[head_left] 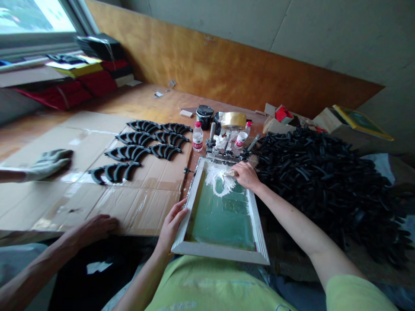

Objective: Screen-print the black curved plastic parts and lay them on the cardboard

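A silver-edged screen printing frame [223,252] with green mesh lies tilted in front of me. White ink [221,179] is smeared in loops over the far part of the mesh. My left hand [173,221] grips the frame's left edge, thumb on top. At the far right corner my right hand [247,175] is closed on a small pale piece [228,172], pressed against the inked mesh; whether it is a rag or a scraper I cannot tell. Metal clamps [223,156] hold the frame's far end.
Curved black handles [128,153] lie in rows on cardboard [152,207] at left. A co-worker's gloved hand [48,165] and bare hand [99,226] rest there. A heap of black pieces [308,172] stands at right. Behind the frame are a bottle [197,137], black tub [205,116] and tape roll [233,120].
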`<action>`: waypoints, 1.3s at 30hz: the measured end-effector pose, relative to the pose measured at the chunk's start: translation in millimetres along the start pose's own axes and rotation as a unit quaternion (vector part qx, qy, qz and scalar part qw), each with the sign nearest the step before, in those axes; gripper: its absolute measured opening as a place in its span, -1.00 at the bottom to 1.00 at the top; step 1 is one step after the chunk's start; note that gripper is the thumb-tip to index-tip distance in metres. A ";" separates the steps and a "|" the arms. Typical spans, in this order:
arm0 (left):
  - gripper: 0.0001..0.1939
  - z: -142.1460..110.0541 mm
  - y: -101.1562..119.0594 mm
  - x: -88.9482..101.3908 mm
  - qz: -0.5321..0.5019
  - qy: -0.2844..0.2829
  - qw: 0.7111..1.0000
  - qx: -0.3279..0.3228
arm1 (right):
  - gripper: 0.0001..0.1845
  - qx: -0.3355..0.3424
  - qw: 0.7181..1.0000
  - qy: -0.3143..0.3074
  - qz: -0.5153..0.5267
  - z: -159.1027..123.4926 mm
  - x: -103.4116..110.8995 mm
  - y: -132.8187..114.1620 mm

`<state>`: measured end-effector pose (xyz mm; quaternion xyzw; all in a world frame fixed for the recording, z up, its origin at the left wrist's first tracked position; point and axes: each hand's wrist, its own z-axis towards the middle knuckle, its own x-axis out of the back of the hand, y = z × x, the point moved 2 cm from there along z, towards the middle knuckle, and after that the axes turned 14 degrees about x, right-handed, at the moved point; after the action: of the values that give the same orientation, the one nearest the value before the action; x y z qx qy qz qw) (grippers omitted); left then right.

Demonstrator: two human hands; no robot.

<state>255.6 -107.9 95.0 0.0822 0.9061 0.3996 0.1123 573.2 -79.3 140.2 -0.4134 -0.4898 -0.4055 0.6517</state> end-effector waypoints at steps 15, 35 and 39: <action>-0.28 -3.5 3.3 -4.3 -0.049 0.001 0.999 0.008 | -0.67 -0.018 0.992 0.090 0.084 -8.3 -20.7 21.6; -0.33 -9.1 9.9 -7.5 -0.049 0.019 0.999 -0.005 | -0.70 -0.028 0.993 0.084 0.078 1.8 -23.2 9.3; -0.32 -10.5 10.8 -7.5 -0.053 0.014 0.999 -0.001 | -0.81 -0.012 0.998 0.039 0.038 -1.7 -4.3 -3.3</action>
<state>260.6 -109.9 110.9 0.0288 0.9103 0.3950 0.1206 569.9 -81.5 136.2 -0.4233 -0.4431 -0.4017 0.6806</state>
